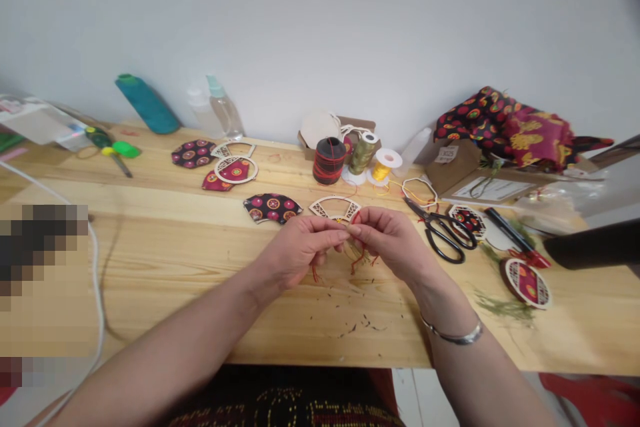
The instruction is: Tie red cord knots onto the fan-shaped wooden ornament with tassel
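Note:
My left hand (307,243) and my right hand (387,237) meet above the table, their thumbs and forefingers pinched together. Between the fingertips runs a thin red cord (353,265), whose loose ends dangle below both hands. Some pale olive threads (358,252) hang there too, partly covered by my right fingers. Just behind the hands lies a fan-shaped wooden frame (321,206), its lower edge hidden by them. To its left is a dark fan-shaped fabric piece (273,207) with a round pink and orange pattern.
Black-handled scissors (445,235) lie right of my hands, near a round fabric-filled frame (527,283). Spools of red-black (328,161), olive (363,152) and yellow thread (386,165) stand behind. Fabric fills a cardboard box (493,177). A white cable (96,267) crosses the left side.

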Tool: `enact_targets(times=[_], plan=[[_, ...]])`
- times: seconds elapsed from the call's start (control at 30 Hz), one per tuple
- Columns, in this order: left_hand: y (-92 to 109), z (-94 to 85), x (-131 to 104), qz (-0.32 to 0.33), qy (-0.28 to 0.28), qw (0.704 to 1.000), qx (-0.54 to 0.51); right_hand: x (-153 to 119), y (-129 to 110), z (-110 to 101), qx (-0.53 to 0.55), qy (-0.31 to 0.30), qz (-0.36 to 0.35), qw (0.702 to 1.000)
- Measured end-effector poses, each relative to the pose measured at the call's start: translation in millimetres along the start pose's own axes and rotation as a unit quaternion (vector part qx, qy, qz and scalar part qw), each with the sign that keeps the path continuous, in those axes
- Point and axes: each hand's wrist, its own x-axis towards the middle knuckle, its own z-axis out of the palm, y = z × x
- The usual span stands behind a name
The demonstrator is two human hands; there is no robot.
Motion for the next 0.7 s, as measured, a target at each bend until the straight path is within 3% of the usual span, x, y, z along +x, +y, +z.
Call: enact_targets(times=[0.17, 0.33, 0.5, 0.6, 0.7], plan=[[-1, -0.4, 3, 0.022, 0.053, 0.998, 0.003, 0, -1, -2, -0.100, 0.029, -0.047, 0.993], [-3, -2.0, 5, 0.047, 0.102, 0.993, 0.038, -2, 1, -4, -0.287, 0.076, -0.099, 0.950], [-1, -0.7, 5, 0.064, 0.129, 0.988, 0.056, -7, 4, 3, -0.346, 0.130, -0.153, 0.916], [-1, 0.2, 4, 0.053, 0.135, 0.989, 0.039, -10, 8, 12, -0.389, 0.141, -0.224, 0.882], [-2, 0.0, 5, 0.049, 0.134, 0.990, -0.006, -12, 15, 21, -0.475, 0.123, -0.302, 0.817]])
